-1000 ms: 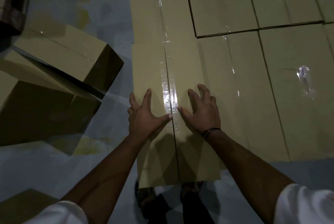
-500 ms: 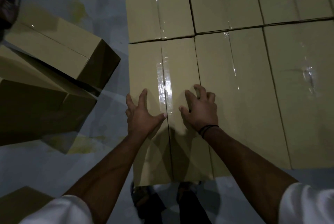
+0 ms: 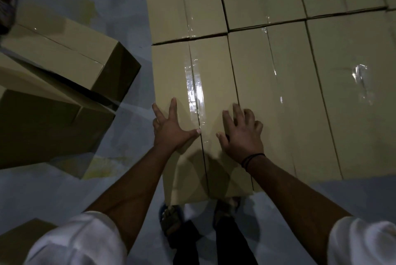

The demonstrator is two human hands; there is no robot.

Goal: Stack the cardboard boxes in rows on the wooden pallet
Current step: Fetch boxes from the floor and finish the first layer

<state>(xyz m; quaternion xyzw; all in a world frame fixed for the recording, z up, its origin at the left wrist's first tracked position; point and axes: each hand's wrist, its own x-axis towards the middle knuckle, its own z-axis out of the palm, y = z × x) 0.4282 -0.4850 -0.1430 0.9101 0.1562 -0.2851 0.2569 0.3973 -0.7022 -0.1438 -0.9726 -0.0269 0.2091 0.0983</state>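
- While seen from the head camera, the left hand (image 3: 171, 129) lies flat with its fingers spread on the top of the nearest cardboard box (image 3: 171, 67), gripping nothing.
- The right hand (image 3: 242, 134) presses the same top across the shiny tape seam (image 3: 196, 91), fingers loose and slightly bent, holding nothing.
- That box sits at the near left corner of the stacked layer, touching the neighbouring boxes (image 3: 267, 97).
- Loose boxes (image 3: 64, 50) lie tilted on the grey floor (image 3: 120, 18) to the left.

Views: one, head-worn, wide-angle.
Position: above the cardboard boxes (image 3: 278, 93), at the person's head.
Direction: forward and steeply down; feet (image 3: 171, 216) near the bottom edge.
Nearness: close; forearms (image 3: 137, 179) cross the lower frame.
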